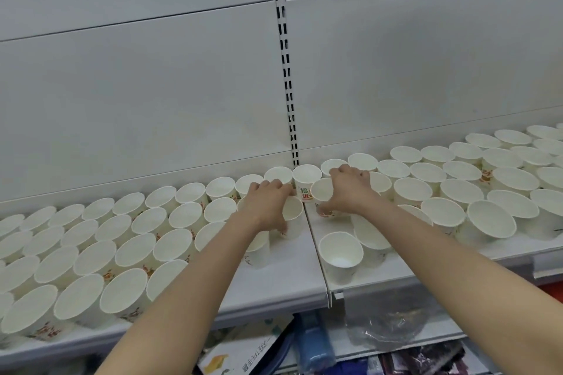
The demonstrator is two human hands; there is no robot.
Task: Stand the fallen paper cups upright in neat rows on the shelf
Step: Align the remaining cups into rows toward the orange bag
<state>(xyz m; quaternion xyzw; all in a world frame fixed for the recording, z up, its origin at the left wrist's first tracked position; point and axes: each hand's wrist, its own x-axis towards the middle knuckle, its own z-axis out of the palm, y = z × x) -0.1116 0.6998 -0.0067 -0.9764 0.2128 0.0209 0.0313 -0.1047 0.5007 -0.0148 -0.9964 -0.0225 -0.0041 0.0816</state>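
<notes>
A white metal shelf (292, 271) backed by grey panels and a slotted upright (286, 70) carries rows of upright paper cups (100, 256). The left hand (268, 201) grips one cup (293, 213) near the seam; the right hand (347, 192) grips another cup (323, 192). Packaged goods (313, 341) lie below.

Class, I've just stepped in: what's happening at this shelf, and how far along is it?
A person is arranging paper cups on a white shelf. The left hand grips a cup near the seam between the two shelf boards, and the right hand holds another cup just across it. Upright cups already fill rows on both sides. Around the seam the rows are incomplete, with one cup standing alone near the front edge.
</notes>
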